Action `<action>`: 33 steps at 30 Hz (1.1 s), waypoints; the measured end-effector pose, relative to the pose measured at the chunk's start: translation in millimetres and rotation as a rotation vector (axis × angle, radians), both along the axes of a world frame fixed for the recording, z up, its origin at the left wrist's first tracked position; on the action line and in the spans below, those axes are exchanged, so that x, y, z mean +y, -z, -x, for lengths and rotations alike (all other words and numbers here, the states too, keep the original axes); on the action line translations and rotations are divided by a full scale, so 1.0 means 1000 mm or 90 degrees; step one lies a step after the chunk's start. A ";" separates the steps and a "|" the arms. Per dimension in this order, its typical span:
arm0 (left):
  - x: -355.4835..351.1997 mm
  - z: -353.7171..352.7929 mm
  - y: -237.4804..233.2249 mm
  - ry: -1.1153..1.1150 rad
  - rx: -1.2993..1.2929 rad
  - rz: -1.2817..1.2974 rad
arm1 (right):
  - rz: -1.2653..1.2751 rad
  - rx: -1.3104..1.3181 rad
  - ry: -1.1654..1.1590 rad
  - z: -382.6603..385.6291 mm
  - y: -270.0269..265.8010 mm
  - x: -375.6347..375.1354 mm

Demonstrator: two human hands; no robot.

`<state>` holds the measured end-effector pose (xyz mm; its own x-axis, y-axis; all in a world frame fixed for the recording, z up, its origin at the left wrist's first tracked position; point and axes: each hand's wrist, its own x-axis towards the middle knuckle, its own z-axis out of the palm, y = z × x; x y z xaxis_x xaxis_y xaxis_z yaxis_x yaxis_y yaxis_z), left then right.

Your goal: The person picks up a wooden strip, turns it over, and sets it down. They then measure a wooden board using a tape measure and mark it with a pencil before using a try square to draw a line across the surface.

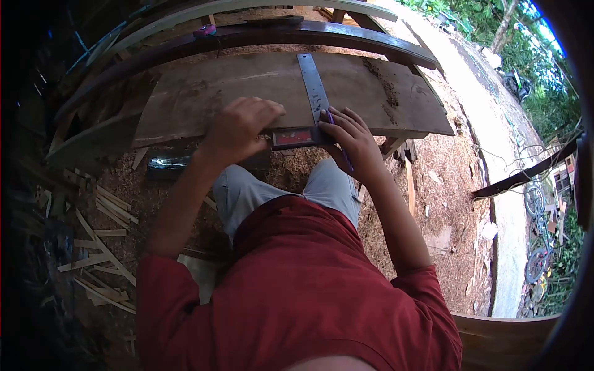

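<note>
A try square lies on a wide brown board (pixel 247 86); its metal blade (pixel 312 83) runs away from me across the board. The dark stock with a red inset (pixel 294 137) sits along the board's near edge. My right hand (pixel 351 139) rests at the corner of the square, with a thin purple pencil or pen (pixel 346 157) held in its fingers. My left hand (pixel 244 123) hovers by the stock's left end, fingers bent and thumb apart, with nothing seen between them.
Behind the board run long dark wooden beams (pixel 247 37), with a small pink object (pixel 205 30) on one. Thin wood strips (pixel 105 260) lie scattered at the left, and shavings (pixel 445 185) cover the ground. A dark post (pixel 526 173) slants in at the right.
</note>
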<state>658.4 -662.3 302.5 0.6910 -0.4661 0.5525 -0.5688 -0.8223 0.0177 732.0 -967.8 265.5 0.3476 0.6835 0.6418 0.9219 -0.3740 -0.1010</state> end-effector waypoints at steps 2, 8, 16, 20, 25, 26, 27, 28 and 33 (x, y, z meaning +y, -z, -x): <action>0.009 -0.004 0.001 0.019 -0.001 0.000 | -0.011 -0.004 0.004 0.006 0.003 -0.001; 0.007 -0.001 0.005 0.031 -0.028 0.027 | -0.043 -0.004 0.007 0.029 0.006 -0.003; -0.005 -0.004 0.013 0.051 -0.046 0.029 | -0.079 0.004 0.005 0.043 0.015 0.006; -0.012 -0.007 0.014 0.074 -0.057 0.034 | -0.104 0.021 0.002 0.046 0.020 0.006; -0.014 -0.011 0.010 0.085 -0.052 0.015 | -0.110 0.023 0.002 0.049 0.021 0.007; -0.014 -0.012 0.009 0.078 -0.039 0.014 | -0.113 0.026 -0.002 0.050 0.021 0.008; -0.013 -0.012 0.009 0.071 -0.024 0.015 | -0.117 0.030 -0.007 0.051 0.021 0.009; -0.012 -0.012 0.010 0.071 -0.026 0.015 | -0.116 0.029 -0.007 0.051 0.021 0.009; -0.005 -0.016 0.010 0.042 0.039 0.014 | -0.097 0.032 -0.025 0.048 0.021 0.013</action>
